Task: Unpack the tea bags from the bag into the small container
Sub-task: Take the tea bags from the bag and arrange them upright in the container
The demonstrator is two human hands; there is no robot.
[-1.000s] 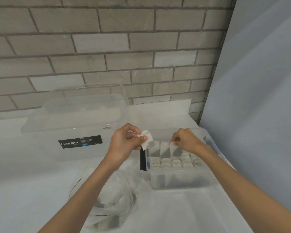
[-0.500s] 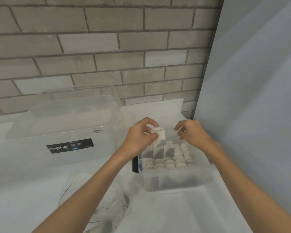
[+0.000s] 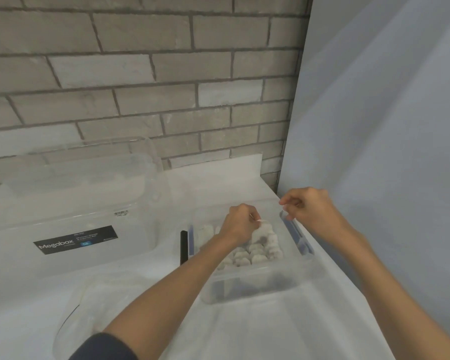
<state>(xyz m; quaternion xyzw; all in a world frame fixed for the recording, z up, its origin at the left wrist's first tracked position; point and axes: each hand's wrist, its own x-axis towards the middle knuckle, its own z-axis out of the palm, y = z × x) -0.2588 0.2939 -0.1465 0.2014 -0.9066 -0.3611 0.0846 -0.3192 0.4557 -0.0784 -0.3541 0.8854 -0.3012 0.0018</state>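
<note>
Tea bags (image 3: 255,252), one container (image 3: 247,276), two hands (image 3: 240,224) (image 3: 312,207)

Small container (image 3: 257,281) of clear plastic, open-topped, with blue latches along its left and right rims; stands upright on the white table (image 3: 244,333). Holds white tea bags (image 3: 255,253) packed on edge in close rows, reaching nearly to the rim, darker patches showing through the front wall lower down. Single tea bag (image 3: 265,227), white and somewhat blurred, sits pinched at the fingertips of the left grip (image 3: 240,222), low over the far rows, touching or almost touching them. Bag (image 3: 96,302) of clear, crumpled plastic lies slumped on the table to the near left of the container, apart from it; contents too faint to tell.
</note>
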